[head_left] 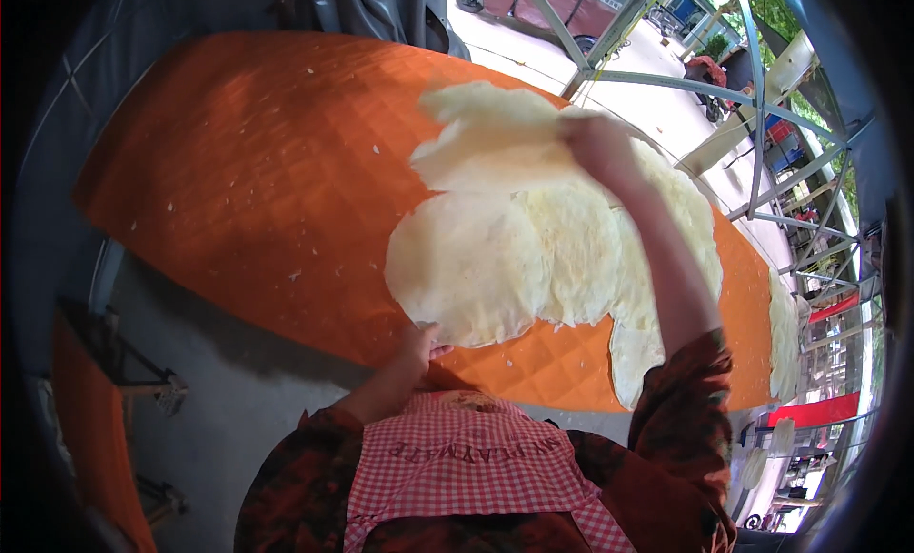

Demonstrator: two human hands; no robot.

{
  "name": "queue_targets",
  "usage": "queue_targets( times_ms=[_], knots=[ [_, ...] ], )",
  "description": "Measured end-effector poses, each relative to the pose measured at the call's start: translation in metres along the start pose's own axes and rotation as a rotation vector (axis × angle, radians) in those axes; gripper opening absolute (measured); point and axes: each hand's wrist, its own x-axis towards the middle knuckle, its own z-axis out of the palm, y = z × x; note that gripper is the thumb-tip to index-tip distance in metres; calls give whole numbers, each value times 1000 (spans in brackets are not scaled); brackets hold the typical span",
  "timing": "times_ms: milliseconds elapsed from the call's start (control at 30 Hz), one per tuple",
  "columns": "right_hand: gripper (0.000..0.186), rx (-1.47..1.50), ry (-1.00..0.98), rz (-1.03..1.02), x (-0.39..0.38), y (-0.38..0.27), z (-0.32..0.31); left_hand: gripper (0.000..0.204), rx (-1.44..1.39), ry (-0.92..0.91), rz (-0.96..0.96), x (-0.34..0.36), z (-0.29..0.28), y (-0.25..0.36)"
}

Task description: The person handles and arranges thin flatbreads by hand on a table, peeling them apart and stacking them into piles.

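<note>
Several thin, round, pale flatbread sheets overlap on the orange quilted cover of the table. My right hand [602,151] reaches across to the far side, blurred by motion, closed on the edge of a flatbread sheet [514,153]. That sheet is partly lifted, and its left part is folded or wavy. At the near edge of another flatbread sheet [466,258], my left hand [416,353] is low, with thumb and fingers drawn together. What it grips, if anything, is hidden.
The orange quilted cover [248,172] is dotted with small pale crumbs. A metal frame [666,77] stands past the far right edge. More pale sheets [783,344] lie at the right end. Another orange surface [90,429] is at lower left, beside the grey floor [238,410].
</note>
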Motion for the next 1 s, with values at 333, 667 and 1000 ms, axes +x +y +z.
queue_targets(
  times_ms=[333, 667, 1000],
  knots=[
    [21, 425, -203, 132, -12, -9, 148, 34, 31, -7, -33, 7, 8, -1],
    [31, 356, 196, -255, -149, -96, 124, 38, -65, -253, 35, -9, -8, 15],
    [42, 554, -44, -64, -219, -146, 197, 39, -26, -447, 125, -6, -7, 13]
  ],
)
